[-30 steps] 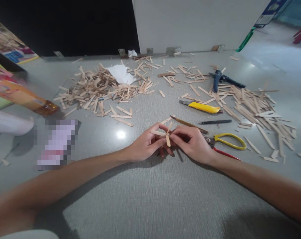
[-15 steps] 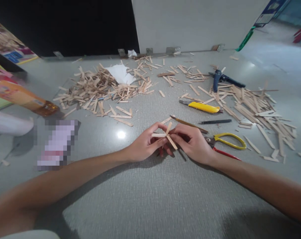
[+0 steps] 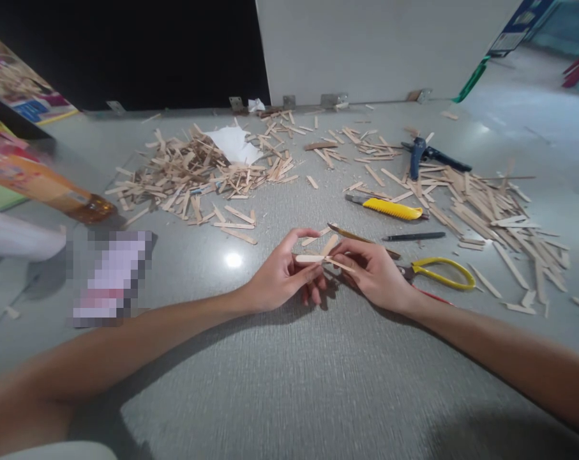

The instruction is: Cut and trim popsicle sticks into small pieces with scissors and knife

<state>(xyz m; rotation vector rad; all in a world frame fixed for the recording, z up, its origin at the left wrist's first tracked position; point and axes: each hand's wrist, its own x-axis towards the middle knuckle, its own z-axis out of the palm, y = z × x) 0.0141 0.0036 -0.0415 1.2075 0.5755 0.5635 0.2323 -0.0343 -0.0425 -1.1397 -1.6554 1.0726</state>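
Between my two hands is a small star-like piece of joined wooden sticks, its arms pointing left, up and right. My left hand pinches the left-pointing stick between thumb and fingers, with the index finger arched above it. On the other side, my right hand has its thumb and fingers closed on the right part of the piece, near the joint. Just behind the hands lie a loose stick and a thin brown tool. Yellow-and-red-handled pliers are partly hidden beside my right wrist.
A yellow cutter, a black pen-like tool and a dark blue clamp-like tool lie at the right. Stick heaps spread on both sides. At left are a bottle and a blurred flat object.
The joined piece has turned between my fingers: its lower-right stick now points more to the right. My left index finger has lifted and straightened a little.
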